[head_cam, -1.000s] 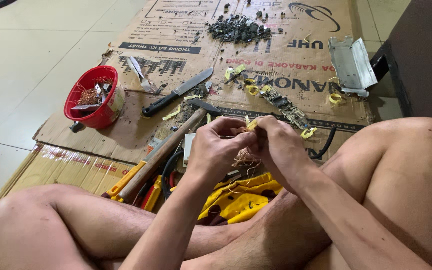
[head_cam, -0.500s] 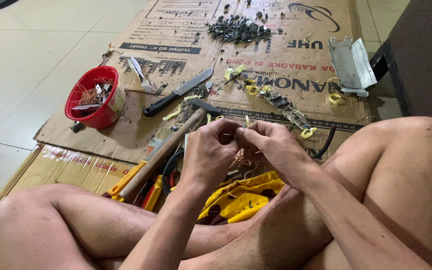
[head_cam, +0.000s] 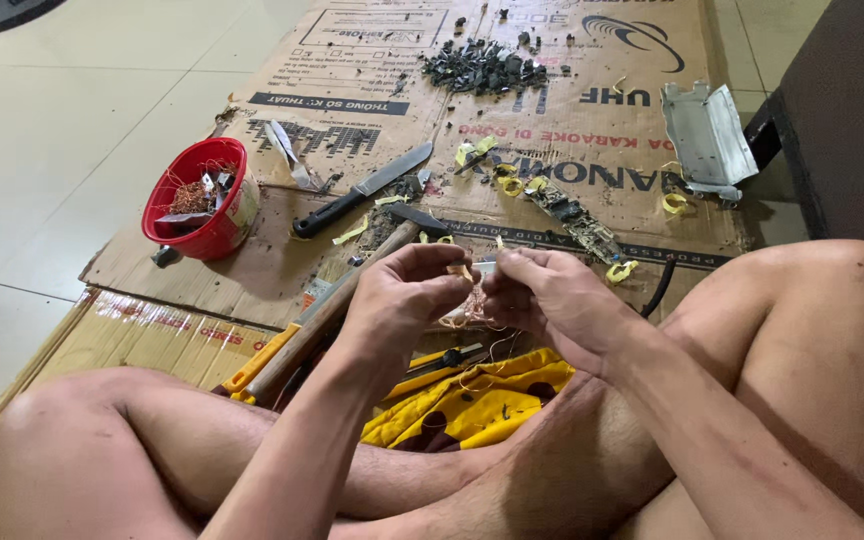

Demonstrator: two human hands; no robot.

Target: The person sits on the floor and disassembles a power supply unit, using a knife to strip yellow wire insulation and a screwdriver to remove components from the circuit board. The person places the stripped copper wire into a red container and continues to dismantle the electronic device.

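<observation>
Copper wire tangle (head_cam: 474, 300) pinched between left hand (head_cam: 402, 295) and right hand (head_cam: 552, 300), both grasping it at mid-frame above the lap; strands hang downward, hands equally near.

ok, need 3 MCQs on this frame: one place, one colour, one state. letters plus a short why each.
1. Where is the knife?
A. on the cardboard, right of the bowl
B. in the bowl
C. on the tiles

2. What colour is the bowl?
A. blue
B. red
C. white

3. What are the left hand and right hand doing?
A. resting flat on the knees
B. pinching a tangle of thin wire between them
C. gripping the hammer

Key: 1 A, it lies flat on the cardboard beside the bowl; 2 B, its rim and wall are red; 3 B, fingertips meet on the strands.
</observation>
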